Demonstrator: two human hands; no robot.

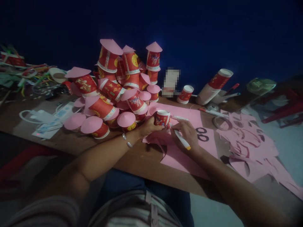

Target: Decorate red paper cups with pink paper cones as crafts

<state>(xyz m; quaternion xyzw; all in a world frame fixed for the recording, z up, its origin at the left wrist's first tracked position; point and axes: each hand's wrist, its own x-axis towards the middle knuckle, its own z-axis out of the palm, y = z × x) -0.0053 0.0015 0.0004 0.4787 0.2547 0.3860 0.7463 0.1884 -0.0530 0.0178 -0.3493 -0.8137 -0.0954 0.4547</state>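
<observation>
A red patterned paper cup [162,119] with a white rim stands upright in my left hand [151,126], whose fingers wrap round its left side and base. My right hand [188,135] is closed on a white marker [182,139] with an orange end; its tip side is at the cup's right side. Another white pen [179,118] lies just behind my right hand. Both hands are over a pink paper sheet [182,157], and black scissor handles [203,134] show on it right of my right hand.
Many red cups with pink cone tops [126,119] are piled at the left. A power strip [50,121] lies beyond them. Behind are a single cup [185,94] and a leaning cup stack [214,85]. Pink paper scraps [253,142] and a tape roll [222,123] are at the right.
</observation>
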